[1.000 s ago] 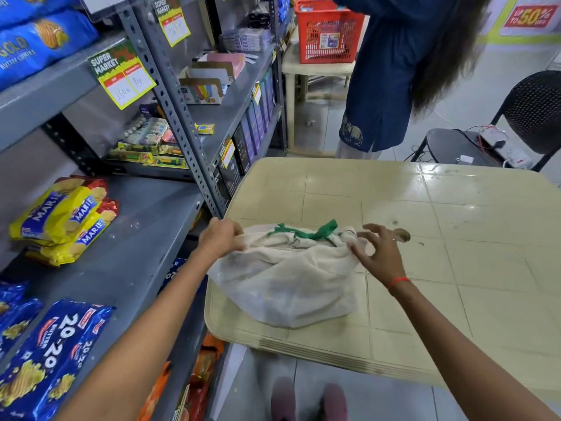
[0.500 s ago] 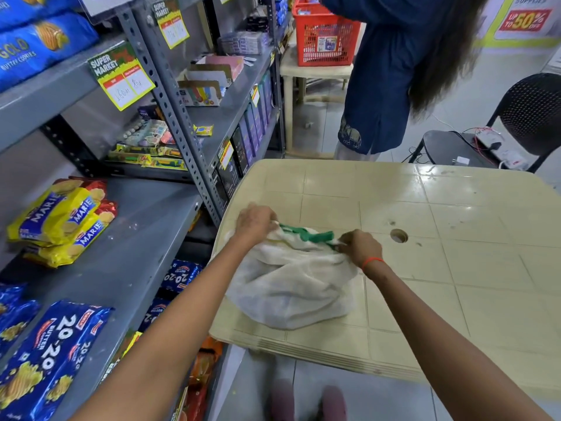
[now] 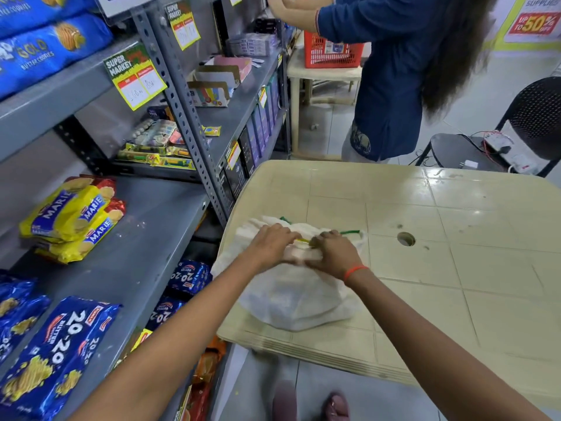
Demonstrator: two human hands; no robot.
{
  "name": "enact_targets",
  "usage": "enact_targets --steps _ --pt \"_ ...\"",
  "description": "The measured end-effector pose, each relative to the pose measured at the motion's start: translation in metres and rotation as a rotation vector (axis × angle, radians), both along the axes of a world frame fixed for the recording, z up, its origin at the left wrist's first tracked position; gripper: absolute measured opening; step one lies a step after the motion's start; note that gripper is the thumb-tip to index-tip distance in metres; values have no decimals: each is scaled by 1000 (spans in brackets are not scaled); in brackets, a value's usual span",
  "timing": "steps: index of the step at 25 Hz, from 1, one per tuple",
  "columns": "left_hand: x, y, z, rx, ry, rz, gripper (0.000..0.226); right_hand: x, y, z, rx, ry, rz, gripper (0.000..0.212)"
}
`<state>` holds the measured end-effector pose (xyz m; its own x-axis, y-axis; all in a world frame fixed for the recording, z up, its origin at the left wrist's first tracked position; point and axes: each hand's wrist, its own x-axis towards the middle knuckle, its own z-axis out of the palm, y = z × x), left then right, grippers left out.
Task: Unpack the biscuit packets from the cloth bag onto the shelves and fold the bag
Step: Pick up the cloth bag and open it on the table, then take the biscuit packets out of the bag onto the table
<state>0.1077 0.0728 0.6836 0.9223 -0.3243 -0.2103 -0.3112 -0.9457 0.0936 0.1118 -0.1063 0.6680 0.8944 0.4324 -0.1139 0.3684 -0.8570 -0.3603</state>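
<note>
On beige table beside grey shelves; both hands' fingers pinching cloth bag top.

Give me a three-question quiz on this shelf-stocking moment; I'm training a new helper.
1. True or false: both hands are at the cloth bag's mouth.
2. The bag rests on: A) grey shelf B) beige table C) floor
3. Which wrist wears a red band?

Key: 1. true, the left hand and right hand meet there. 2. B. 3. right.
</note>
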Motion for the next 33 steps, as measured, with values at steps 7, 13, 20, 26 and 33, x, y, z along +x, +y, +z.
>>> enact_targets --steps 7,13,20,26,33 --pt "-48 24 2 -149 69 -41 25 -55 -14 1 137 -134 235 29" --pt "-50 21 -11 -28 159 180 37 -53 3 -7 60 -121 -98 29" --pt "-23 57 -35 295 121 172 128 -12 -23 -34 -236 286 -133 104" --pt "7 57 -24 278 254 146 144 49 -57 -13 49 307 -382 26" --pt "13 33 -28 140 49 78 102 4 -11 -21 306 3 -93 58"
